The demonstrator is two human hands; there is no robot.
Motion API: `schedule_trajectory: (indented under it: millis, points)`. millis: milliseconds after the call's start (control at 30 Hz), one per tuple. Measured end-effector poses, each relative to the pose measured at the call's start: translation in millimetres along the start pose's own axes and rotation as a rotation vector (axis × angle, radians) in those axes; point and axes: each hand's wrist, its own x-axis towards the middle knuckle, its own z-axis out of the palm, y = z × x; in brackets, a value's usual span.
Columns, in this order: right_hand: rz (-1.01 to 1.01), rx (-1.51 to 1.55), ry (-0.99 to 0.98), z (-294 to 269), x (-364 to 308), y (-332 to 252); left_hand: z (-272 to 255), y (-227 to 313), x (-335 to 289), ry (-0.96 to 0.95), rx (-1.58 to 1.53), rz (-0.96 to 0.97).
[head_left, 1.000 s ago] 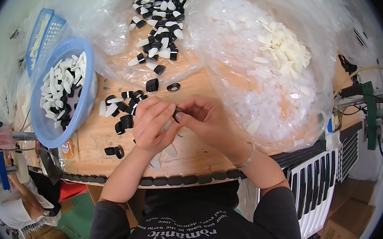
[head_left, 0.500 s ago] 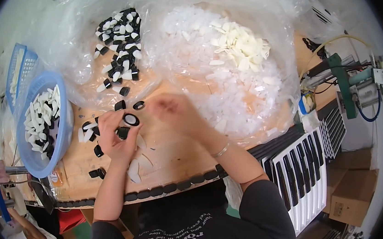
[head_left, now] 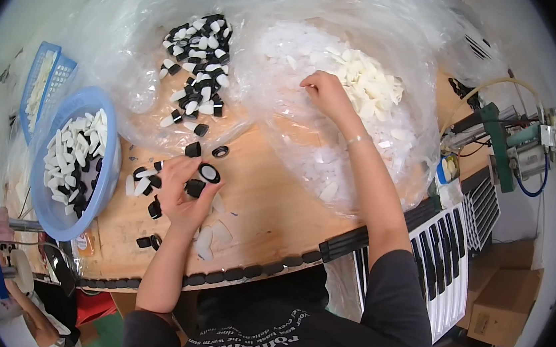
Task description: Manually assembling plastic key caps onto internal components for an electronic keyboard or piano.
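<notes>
My left hand (head_left: 179,194) is closed around a round black cap (head_left: 209,173) with a white disc in its middle, held just above the wooden table. Another black cap (head_left: 194,188) shows between its thumb and fingers; whether it is gripped too is unclear. Stretched out over the clear plastic sheeting, my right hand (head_left: 331,97) has its fingertips drawn together; anything between them is too small to see. Below it lie translucent white flakes (head_left: 283,53), and just to its right a pile of cream oval pieces (head_left: 371,89).
Black caps with white oval pieces (head_left: 198,65) lie heaped at the back left. A blue basin (head_left: 113,164) holds similar parts, beside a blue basket (head_left: 67,71). White pieces (head_left: 204,240) lie near my left wrist. A green press (head_left: 504,152) and black-and-white keyboards (head_left: 441,256) stand right.
My right hand has moved away from the left hand, up and to the right, onto the flakes by the cream pile. My left hand keeps hold of the black cap. The whole view has shifted slightly.
</notes>
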Motion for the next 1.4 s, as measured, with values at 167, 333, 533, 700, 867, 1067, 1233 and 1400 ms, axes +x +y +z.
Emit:
schedule_trajectory:
  millis: [167,333,533,700,867,1067,1233,1400]
  points:
    - [0.070,-0.193,-0.275,20,12,1,2,-5,0,-0.028,-0.094,-0.024]
    - [0.032,-0.434,-0.053,11,-4,-12,6,6,7,-0.009,-0.096,-0.079]
    - [0.110,0.813,-0.134,-11,-64,-161,5,10,2,-0.094,-0.011,-0.059]
    - [0.213,0.892,-0.244,-7,-81,-186,8,10,4,-0.120,-0.014,0.026]
    - [0.145,0.814,-0.161,-6,-85,-195,9,7,1,-0.093,-0.001,0.024]
    - [0.054,0.752,-0.083,-2,-84,-200,8,7,3,-0.109,0.016,0.081]
    - [0.444,1.328,-0.341,4,-86,-188,7,6,5,-0.101,-0.019,0.126]
    - [0.411,1.333,-0.553,1,-84,-178,7,11,6,-0.129,-0.097,0.124]
